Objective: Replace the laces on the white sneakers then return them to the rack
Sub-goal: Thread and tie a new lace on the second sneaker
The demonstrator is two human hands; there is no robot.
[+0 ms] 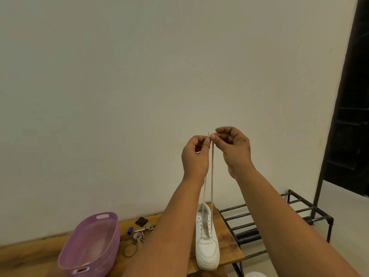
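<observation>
A white sneaker (206,244) stands on the wooden table (229,242), toe toward me. A white lace (212,176) runs through its lowest eyelets, and both strands rise taut to my raised hands. My left hand (194,156) pinches one lace end between thumb and fingers. My right hand (234,147) pinches the other end right beside it, the two tips held together at the same height. The black metal shoe rack (279,218) stands on the floor to the right of the table.
A purple plastic basket (89,246) sits on the table at the left. Small items lie between it and my left forearm: a blue cap (130,230), a black square piece (141,221), a wire ring (130,249). A dark doorway (347,116) is at the far right.
</observation>
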